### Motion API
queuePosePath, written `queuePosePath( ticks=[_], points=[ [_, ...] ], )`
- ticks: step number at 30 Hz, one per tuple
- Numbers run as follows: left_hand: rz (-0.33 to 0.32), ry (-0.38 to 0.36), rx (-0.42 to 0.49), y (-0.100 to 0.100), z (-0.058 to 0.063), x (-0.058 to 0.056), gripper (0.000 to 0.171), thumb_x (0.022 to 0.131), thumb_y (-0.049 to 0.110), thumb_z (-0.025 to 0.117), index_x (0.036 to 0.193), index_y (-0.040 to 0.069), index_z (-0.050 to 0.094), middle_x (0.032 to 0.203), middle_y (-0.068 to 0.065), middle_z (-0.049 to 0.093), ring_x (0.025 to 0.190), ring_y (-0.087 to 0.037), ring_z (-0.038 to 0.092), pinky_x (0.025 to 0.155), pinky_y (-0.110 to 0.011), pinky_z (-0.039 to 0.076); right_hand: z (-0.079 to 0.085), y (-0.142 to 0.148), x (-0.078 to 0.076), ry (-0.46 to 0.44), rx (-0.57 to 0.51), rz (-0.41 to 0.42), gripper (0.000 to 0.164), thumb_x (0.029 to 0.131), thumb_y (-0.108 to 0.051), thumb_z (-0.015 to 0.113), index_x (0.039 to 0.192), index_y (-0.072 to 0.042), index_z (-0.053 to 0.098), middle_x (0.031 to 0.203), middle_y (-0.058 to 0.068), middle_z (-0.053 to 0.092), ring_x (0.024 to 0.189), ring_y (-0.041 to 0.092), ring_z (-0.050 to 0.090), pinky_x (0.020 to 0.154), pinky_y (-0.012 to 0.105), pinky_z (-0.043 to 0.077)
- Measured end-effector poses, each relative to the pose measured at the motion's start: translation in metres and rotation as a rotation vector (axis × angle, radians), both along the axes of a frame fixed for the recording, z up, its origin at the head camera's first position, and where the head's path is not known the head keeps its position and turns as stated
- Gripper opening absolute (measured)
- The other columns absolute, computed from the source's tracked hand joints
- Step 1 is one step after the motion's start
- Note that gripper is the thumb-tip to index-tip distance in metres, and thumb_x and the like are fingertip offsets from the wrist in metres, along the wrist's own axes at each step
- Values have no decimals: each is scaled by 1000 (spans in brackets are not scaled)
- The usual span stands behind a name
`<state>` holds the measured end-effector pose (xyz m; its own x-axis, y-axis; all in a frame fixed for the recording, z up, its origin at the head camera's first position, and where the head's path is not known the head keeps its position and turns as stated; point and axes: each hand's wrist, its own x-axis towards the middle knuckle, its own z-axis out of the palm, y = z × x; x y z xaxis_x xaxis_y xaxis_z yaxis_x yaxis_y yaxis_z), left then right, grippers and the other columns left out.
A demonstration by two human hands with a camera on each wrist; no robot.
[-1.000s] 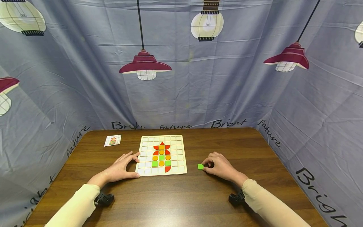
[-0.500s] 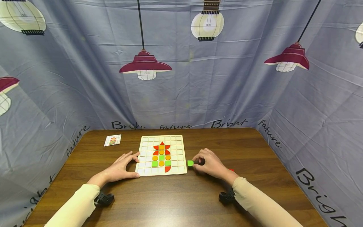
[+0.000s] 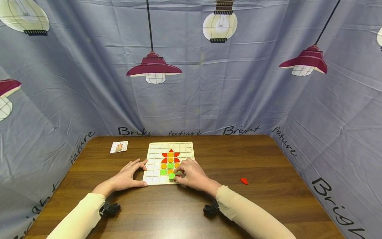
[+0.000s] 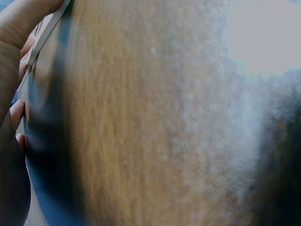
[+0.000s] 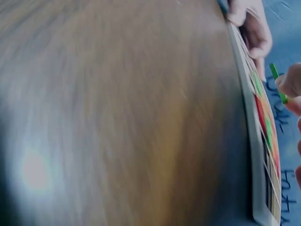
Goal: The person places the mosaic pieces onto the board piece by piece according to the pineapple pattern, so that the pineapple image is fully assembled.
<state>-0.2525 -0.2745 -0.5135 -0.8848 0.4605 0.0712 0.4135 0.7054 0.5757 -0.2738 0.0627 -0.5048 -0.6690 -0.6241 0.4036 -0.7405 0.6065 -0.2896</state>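
My right hand (image 3: pixel 192 174) pinches a green square tile (image 3: pixel 171 176) between thumb and index finger, over the lower part of a white gridded board (image 3: pixel 153 156). In the right wrist view the tile (image 5: pixel 278 84) shows edge-on, raised above the board's surface. Red, orange and green pieces on the board form a pineapple-like pattern; my right hand covers some of its lower right. My left hand (image 3: pixel 128 176) rests at the board's left side, thumb at the near corner and index finger on the edge. The left wrist view shows its fingers (image 4: pixel 28 19) beside the board.
A small picture card (image 3: pixel 119 146) with a similar pattern lies at the back left. To the right of the board, a red quarter-round piece (image 3: pixel 244 181) lies on the brown wooden table (image 3: pixel 238 152). A printed blue-grey curtain (image 3: pixel 185 106) surrounds the table's back and sides.
My right hand has carried the green tile left from the table to over the board's lower rows, uncovering the red quarter-round piece. My left hand has stayed in place.
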Motion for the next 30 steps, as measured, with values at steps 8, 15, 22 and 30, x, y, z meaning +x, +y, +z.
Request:
queuePosePath(
  ticks=[8, 15, 22, 30],
  points=[
    [-3, 9, 1, 1, 1, 0, 51, 82, 53, 82, 114, 22, 57, 162, -11, 38, 150, -48, 22, 119, -68, 9, -10, -17, 3, 38, 54, -44, 13, 78, -32, 82, 88, -24, 78, 80, -17, 59, 77, 8, 48, 67, 24, 38],
    [-2, 12, 9, 1, 2, 1, 51, 81, 52, 83, 113, 22, 57, 162, -12, 38, 150, -48, 22, 119, -68, 8, -11, -17, 3, 55, 49, -54, 14, 76, -30, 82, 87, -24, 79, 79, -16, 61, 75, 8, 47, 65, 24, 37],
    [-18, 54, -2, 0, 0, 0, 51, 82, 51, 83, 113, 19, 57, 159, -14, 42, 147, -51, 26, 118, -70, 11, -9, -17, 5, 34, 53, -76, 13, 75, -27, 81, 87, -24, 78, 81, -15, 61, 75, 9, 46, 64, 23, 36],
    [-14, 46, -2, 0, 0, 0, 51, 82, 51, 82, 113, 20, 57, 160, -13, 41, 148, -50, 26, 118, -70, 11, -8, -19, 5, 19, 60, -76, 11, 78, -29, 80, 87, -24, 78, 82, -16, 60, 77, 9, 47, 66, 23, 36]
  ],
)
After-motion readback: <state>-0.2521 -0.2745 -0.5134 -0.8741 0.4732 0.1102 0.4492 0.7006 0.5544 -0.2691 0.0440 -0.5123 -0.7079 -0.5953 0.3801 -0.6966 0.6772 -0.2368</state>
